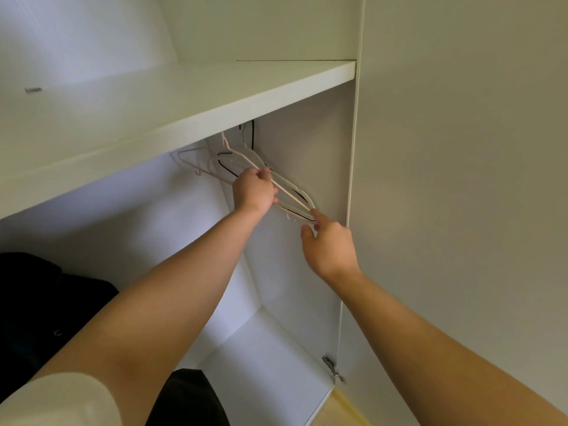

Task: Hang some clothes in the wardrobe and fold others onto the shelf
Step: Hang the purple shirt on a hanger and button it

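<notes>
Several thin hangers [246,159], white, pink and black, hang bunched under the wardrobe shelf [190,96] near the right inner wall. My left hand [253,190] grips the bunch around its middle, fingers curled over the wires. My right hand [329,244] is just below and to the right; its index fingertip touches the low end of the hangers while thumb and other fingers stay loosely bent, holding nothing. The rail the hangers hang from is hidden by the shelf. Dark clothes [40,302] lie in the lower left.
The wardrobe's right side panel [307,142] stands close behind the hangers. A door hinge [330,365] sits on the lower right frame. A small metal piece [33,90] lies on the shelf at the left. More dark fabric [190,398] is at the bottom centre.
</notes>
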Motion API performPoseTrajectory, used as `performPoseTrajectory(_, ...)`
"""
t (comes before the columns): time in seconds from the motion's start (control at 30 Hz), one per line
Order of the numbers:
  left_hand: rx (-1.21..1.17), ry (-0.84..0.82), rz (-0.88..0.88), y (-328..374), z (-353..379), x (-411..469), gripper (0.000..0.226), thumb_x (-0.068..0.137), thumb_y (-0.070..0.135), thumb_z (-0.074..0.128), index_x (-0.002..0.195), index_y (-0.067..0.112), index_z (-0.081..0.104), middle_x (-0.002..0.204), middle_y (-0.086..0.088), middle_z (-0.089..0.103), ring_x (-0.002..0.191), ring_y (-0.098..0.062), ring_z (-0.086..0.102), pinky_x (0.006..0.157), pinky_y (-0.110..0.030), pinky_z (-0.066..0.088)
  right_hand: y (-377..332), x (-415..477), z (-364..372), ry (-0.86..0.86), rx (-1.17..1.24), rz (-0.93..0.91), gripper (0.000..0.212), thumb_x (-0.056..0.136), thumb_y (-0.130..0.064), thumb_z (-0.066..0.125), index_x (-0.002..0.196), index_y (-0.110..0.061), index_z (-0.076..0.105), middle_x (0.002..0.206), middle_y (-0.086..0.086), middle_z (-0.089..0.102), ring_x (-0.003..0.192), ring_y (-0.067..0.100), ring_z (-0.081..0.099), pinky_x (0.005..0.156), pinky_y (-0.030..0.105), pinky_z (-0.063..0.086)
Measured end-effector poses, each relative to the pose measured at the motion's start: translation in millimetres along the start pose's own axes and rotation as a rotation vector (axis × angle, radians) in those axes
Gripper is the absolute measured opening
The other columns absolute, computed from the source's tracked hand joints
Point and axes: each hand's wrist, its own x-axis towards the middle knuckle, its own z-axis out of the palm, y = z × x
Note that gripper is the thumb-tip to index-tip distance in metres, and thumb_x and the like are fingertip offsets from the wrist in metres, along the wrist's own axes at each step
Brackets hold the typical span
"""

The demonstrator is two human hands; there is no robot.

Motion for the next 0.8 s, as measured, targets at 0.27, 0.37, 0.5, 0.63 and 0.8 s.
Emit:
performPoseTrajectory(0.27, -0.192, -0.002, 0.049, 7.7, -23.3, -52.8, 0.027, 0.103, 0.026, 0.051, 0.082, 0.011, 0.060, 0.063, -0.002, 0.061, 0.040, -0.010, 0.054, 0.047, -0.020, 0.046, 13.6, -33.3, -17.9, 0.079, 0.017, -0.086, 0.047, 0.099, -0.019, 0.050, 0.145, -0.021, 0.049, 0.114, 0.010, 0.069, 0.102, 0.027, 0.065, 0.086, 0.030, 0.051)
performPoseTrajectory(0.37, -0.307, -0.049, 0.026, 10.3, -29.0, -82.6, 0.027, 0.102, 0.024, 0.053, 0.079, 0.012, 0.059, 0.059, 0.000, 0.059, 0.039, -0.011, 0.052, 0.045, -0.021, 0.047, 22.4, -49.8, -28.6, 0.161, 0.048, -0.104, 0.041, 0.097, -0.018, 0.054, 0.138, -0.018, 0.058, 0.112, 0.005, 0.070, 0.102, 0.021, 0.066, 0.087, 0.026, 0.050)
performPoseTrajectory(0.5, -0.392, -0.147, -0.074, 7.4, -33.1, -135.1, 0.023, 0.100, 0.024, 0.055, 0.080, 0.014, 0.060, 0.058, 0.004, 0.059, 0.042, -0.011, 0.052, 0.045, -0.020, 0.046, 36.0, -86.6, -45.5, 0.335, 0.031, -0.134, 0.027, 0.095, -0.023, 0.061, 0.121, -0.018, 0.067, 0.105, -0.004, 0.067, 0.093, 0.011, 0.061, 0.082, 0.030, 0.051)
performPoseTrajectory(0.63, -0.526, -0.278, -0.299, -2.0, -28.3, -190.7, 0.022, 0.099, 0.021, 0.057, 0.079, 0.013, 0.060, 0.054, 0.002, 0.054, 0.042, -0.010, 0.045, 0.042, -0.018, 0.037, 41.5, -136.3, -61.5, 0.465, -0.039, -0.104, 0.016, 0.092, -0.026, 0.063, 0.105, -0.019, 0.071, 0.090, -0.006, 0.064, 0.089, 0.016, 0.057, 0.079, 0.027, 0.046)
performPoseTrajectory(0.8, -0.565, -0.580, -0.673, -26.6, 1.9, -257.0, 0.022, 0.099, 0.019, 0.056, 0.079, 0.013, 0.059, 0.056, 0.003, 0.047, 0.045, -0.006, 0.040, 0.044, -0.017, 0.029, 47.7, -210.9, -72.4, 0.521, -0.029, 0.104, 0.008, 0.094, -0.022, 0.064, 0.097, -0.019, 0.071, 0.076, -0.006, 0.062, 0.073, 0.009, 0.055, 0.066, 0.019, 0.044)
